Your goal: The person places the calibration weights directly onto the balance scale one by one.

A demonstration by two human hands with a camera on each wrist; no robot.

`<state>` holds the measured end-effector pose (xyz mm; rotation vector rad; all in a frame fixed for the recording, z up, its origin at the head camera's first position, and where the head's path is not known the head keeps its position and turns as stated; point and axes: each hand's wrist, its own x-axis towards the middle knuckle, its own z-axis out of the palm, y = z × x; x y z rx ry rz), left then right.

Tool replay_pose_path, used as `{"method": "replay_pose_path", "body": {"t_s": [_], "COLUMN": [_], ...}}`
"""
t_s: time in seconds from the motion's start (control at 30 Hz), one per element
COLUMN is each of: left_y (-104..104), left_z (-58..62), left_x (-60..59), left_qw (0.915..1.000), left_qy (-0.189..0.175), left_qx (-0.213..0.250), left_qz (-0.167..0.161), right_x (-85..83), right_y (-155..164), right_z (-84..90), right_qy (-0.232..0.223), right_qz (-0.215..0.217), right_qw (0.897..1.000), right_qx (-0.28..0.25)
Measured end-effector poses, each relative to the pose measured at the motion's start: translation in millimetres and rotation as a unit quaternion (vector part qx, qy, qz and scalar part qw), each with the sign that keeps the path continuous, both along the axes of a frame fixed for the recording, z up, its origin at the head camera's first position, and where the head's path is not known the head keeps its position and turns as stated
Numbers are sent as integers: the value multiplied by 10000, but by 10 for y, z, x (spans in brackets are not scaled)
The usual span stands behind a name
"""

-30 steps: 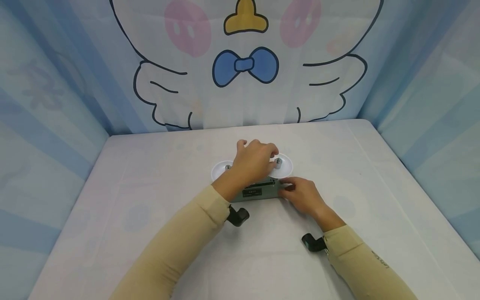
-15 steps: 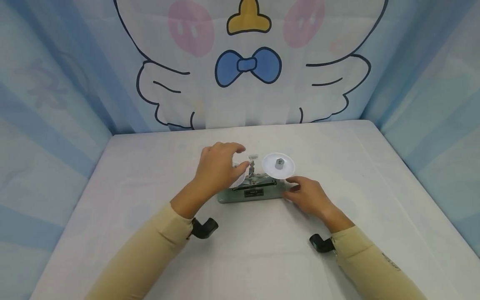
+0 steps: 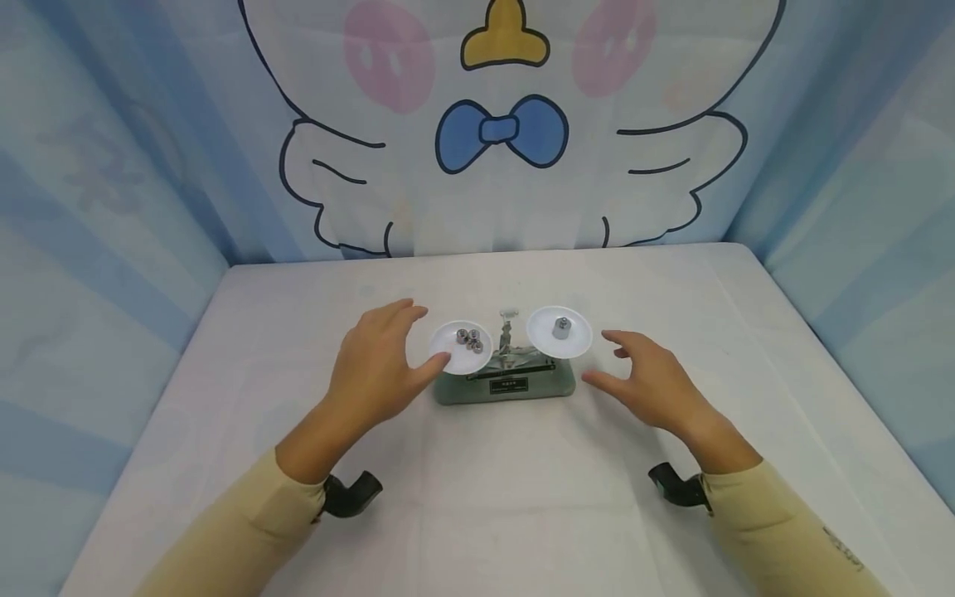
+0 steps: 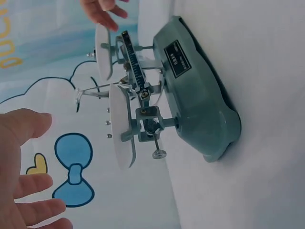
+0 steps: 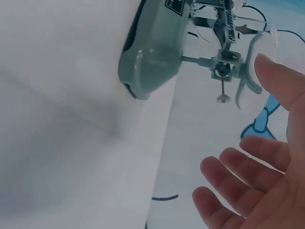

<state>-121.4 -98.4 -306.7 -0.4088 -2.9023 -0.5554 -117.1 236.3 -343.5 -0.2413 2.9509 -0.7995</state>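
A green balance scale (image 3: pixel 507 387) with two white pans stands on the table. Several small shiny metal pieces (image 3: pixel 473 335) sit in its left pan (image 3: pixel 443 342). One silver knobbed weight (image 3: pixel 562 328) stands upright in the right pan (image 3: pixel 540 332). Beside the left pan is my left hand (image 3: pixel 376 365), fingers spread and holding nothing. My right hand (image 3: pixel 656 377) hovers just right of the scale, thumb and fingers apart. In the left wrist view the pans (image 4: pixel 120 121) and a small adjusting knob (image 4: pixel 159 153) show from the side. The right wrist view shows my right hand (image 5: pixel 271 186) holding nothing.
A white cloth covers the table (image 3: pixel 485 497). Behind it hangs a printed curtain (image 3: pixel 522 207) with a blue bow, and striped blue curtains (image 3: pixel 89 290) close off both sides. Black wrist cameras (image 3: pixel 352 495) sit on both forearms.
My left hand has moved left from above the scale to beside it, uncovering the left pan. My right hand has let go of the scale's right end and drawn back to the right.
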Motion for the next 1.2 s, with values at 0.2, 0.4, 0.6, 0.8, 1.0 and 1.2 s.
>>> {"method": "replay_pose_path", "body": {"t_s": [0.2, 0.4, 0.6, 0.8, 1.0, 1.2], "left_y": [-114, -169, -189, -199, -203, -200], "left_z": [-19, -21, -15, -32, -68, -87], "left_x": [57, 89, 126, 150, 164, 167], "left_qw": [9994, 9969, 9924, 9869, 9849, 9845], "left_qy": [-41, -360, -765, -1146, -1270, -1291], "left_qx": [-275, -540, -861, -1056, -1099, -1110], "left_qz": [200, 445, 443, 428, 422, 419], "right_x": [19, 26, 35, 48, 67, 65], "right_y": [0, -70, -134, -167, -188, -200], "right_z": [170, 259, 277, 276, 269, 242], "right_qy": [438, 627, 730, 632, 563, 557], "right_qz": [247, 479, 585, 548, 481, 465], "right_qw": [9979, 9909, 9853, 9851, 9843, 9844], "right_qx": [410, 1087, 1432, 1502, 1604, 1605]}}
